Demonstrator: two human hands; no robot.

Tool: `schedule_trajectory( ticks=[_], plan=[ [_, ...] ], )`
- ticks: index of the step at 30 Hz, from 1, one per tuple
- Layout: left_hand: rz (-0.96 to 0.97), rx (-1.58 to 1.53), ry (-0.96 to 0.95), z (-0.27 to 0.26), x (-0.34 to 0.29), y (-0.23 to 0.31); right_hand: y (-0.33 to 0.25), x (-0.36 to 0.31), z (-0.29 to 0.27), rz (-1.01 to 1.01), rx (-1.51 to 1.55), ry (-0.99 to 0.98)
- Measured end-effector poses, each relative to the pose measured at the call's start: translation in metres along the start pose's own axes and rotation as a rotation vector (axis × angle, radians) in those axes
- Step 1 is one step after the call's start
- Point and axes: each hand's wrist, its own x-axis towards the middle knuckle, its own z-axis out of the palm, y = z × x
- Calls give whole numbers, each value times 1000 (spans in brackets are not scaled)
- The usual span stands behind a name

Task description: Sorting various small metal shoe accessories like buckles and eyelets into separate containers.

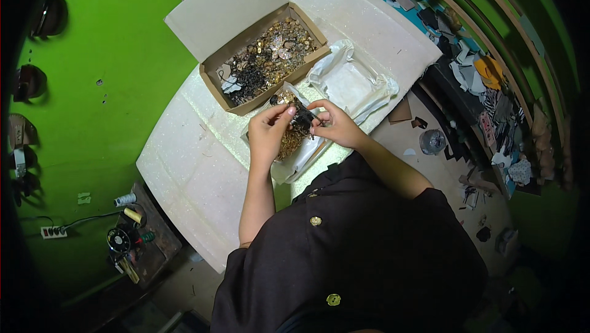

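My left hand (pixel 268 135) is closed, with thumb and fingertips pinched together above a shallow paper-lined tray (pixel 284 176). Facing it, my right hand (pixel 338 127) is also closed, its thumb and fingers curled in toward each other. Between the two hands lies a dark clump of small black pieces (pixel 302 118); whatever each pinch holds is too small to name. Gold-coloured small pieces (pixel 291 146) fill the tray under my hands. Just beyond stands an open cardboard box (pixel 222 100), holding a heap of small gold, silver and black trinkets (pixel 264 56).
A white paper-lined tray (pixel 393 90) sits right of the box on the pale table (pixel 190 142). Spools and a dark round device (pixel 118 240) rest on a low stand at left, near a power strip (pixel 54 232). Material scraps (pixel 491 75) crowd the shelves at right.
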Motion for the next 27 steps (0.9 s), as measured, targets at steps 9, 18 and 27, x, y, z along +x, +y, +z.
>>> schedule_trajectory(
  ticks=[9,18,27],
  plan=[
    [62,81,46,-26,7,12,-3,5,-3,-70,-471,181],
    [242,156,25,-30,-3,17,-15,21,12,-91,-829,114],
    [202,208,60,-39,-16,16,0,26,8,-62,-1032,85]
  ],
)
